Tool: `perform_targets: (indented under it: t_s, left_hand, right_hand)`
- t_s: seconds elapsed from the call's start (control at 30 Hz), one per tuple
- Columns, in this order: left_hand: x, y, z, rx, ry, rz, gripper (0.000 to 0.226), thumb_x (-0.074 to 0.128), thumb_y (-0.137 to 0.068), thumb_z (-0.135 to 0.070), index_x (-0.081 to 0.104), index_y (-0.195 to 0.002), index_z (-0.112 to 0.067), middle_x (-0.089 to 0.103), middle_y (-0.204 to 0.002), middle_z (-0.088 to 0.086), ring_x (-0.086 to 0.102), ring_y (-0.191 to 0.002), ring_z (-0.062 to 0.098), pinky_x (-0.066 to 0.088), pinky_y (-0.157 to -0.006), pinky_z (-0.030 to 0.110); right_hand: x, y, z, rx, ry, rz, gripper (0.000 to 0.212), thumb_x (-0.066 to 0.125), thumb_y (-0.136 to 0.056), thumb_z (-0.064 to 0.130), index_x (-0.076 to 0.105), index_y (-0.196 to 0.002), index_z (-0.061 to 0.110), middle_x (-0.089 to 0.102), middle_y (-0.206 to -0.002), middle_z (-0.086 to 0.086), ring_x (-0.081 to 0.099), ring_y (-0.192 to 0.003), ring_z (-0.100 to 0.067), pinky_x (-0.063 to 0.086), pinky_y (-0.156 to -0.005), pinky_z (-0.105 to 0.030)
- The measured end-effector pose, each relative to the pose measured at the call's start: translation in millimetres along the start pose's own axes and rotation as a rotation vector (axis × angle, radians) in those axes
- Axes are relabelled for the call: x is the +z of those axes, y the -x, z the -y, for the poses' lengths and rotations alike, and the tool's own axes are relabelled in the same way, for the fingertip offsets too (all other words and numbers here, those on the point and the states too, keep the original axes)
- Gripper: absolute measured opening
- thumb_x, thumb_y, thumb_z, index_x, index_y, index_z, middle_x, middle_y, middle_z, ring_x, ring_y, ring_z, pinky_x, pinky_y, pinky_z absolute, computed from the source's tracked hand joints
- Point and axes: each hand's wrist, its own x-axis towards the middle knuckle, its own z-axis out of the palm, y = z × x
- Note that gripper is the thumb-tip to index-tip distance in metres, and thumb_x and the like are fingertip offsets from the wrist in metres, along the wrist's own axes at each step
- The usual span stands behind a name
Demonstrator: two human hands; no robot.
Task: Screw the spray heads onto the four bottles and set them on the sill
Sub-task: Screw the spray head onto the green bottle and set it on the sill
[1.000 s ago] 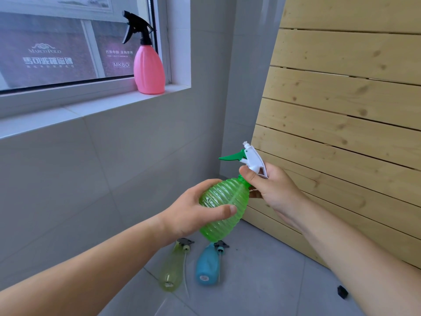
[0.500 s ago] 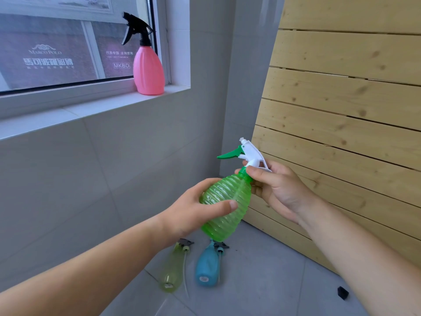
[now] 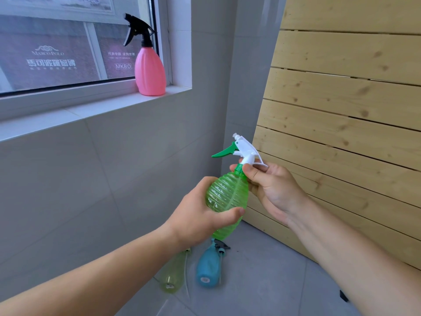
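Head view: left hand (image 3: 196, 215) grips green bottle (image 3: 227, 195); right hand (image 3: 273, 188) pinches its collar; window (image 3: 68, 53) reads "MKBO".

sill (image 3: 95, 110): white ledge under window, upper left
on sill: pink bottle (image 3: 150, 71), upright, black spray head on, at right end by the window reveal
floor (image 3: 262, 281): grey tiles
on floor: yellow-green bottle (image 3: 172, 275) and blue bottle (image 3: 208, 269), both lying down, side by side, near the wall; small black bit (image 3: 343, 295) far right, well apart
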Motion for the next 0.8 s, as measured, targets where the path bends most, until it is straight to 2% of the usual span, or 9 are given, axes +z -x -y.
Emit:
perform_targets:
  t_s: [0.13, 0.23, 0.43, 0.57, 0.7, 0.8]
  left_hand:
    - [-7.1, 0.7, -0.1, -0.107, 0.312, 0.213, 0.063, 0.084, -0.067, -0.051, 0.064, -0.121, -0.027, 0.079, -0.106, 0.0, 0.077, -0.098, 0.019, 0.063, -0.082, 0.038]
    - [-7.2, 1.7, -2.6, -0.157, 0.445, 0.264, 0.061, 0.08, -0.071, -0.05, 0.067, -0.122, -0.019, 0.077, -0.101, 0.004, 0.075, -0.092, 0.022, 0.06, -0.081, 0.041]
    - [-1.7, 1.8, -3.5, -0.105, 0.354, 0.135, 0.044, 0.081, -0.073, -0.04, 0.07, -0.11, -0.019, 0.078, -0.087, -0.003, 0.075, -0.08, 0.015, 0.063, -0.07, 0.031]
    - [-2.5, 1.2, 0.8, -0.063, 0.253, 0.055, 0.044, 0.083, -0.071, -0.038, 0.068, -0.109, -0.022, 0.077, -0.082, -0.009, 0.075, -0.076, 0.008, 0.059, -0.064, 0.023]
    - [-7.9, -3.8, -2.2, -0.043, 0.145, -0.007, 0.056, 0.083, -0.066, -0.051, 0.065, -0.113, -0.027, 0.079, -0.091, -0.009, 0.076, -0.084, 0.007, 0.061, -0.071, 0.026]
    - [-21.7, -8.9, -9.0, -0.032, 0.189, -0.064, 0.056, 0.08, -0.073, -0.055, 0.061, -0.119, -0.029, 0.079, -0.101, -0.004, 0.077, -0.09, 0.01, 0.063, -0.074, 0.031]
  right_hand:
    - [-2.5, 3.9, 3.7, 0.044, -0.052, 0.053, 0.012, 0.061, -0.09, 0.008, 0.069, -0.094, 0.001, 0.078, -0.096, -0.013, 0.073, -0.084, -0.021, 0.061, -0.077, -0.032]
    - [-1.7, 6.0, 3.8, 0.04, -0.078, 0.084, 0.024, 0.065, -0.081, 0.013, 0.067, -0.101, 0.0, 0.077, -0.099, -0.013, 0.073, -0.087, -0.022, 0.06, -0.077, -0.031]
    - [-0.7, 3.7, -3.0, 0.009, -0.05, 0.059, 0.033, 0.068, -0.076, 0.015, 0.067, -0.104, -0.001, 0.077, -0.1, -0.016, 0.072, -0.091, -0.024, 0.06, -0.085, -0.035]
    - [4.2, 0.8, -8.7, -0.007, -0.056, 0.051, 0.033, 0.069, -0.074, 0.015, 0.067, -0.104, 0.001, 0.077, -0.101, -0.017, 0.072, -0.09, -0.023, 0.06, -0.085, -0.036]
    - [8.2, -3.8, -8.5, 0.024, -0.089, 0.043, 0.035, 0.067, -0.079, 0.02, 0.068, -0.108, 0.0, 0.074, -0.113, -0.019, 0.071, -0.096, -0.027, 0.056, -0.094, -0.043]
    - [16.6, -6.1, -10.2, 0.025, 0.019, 0.069, 0.037, 0.061, -0.089, 0.027, 0.064, -0.12, 0.005, 0.073, -0.116, -0.018, 0.071, -0.098, -0.026, 0.056, -0.084, -0.036]
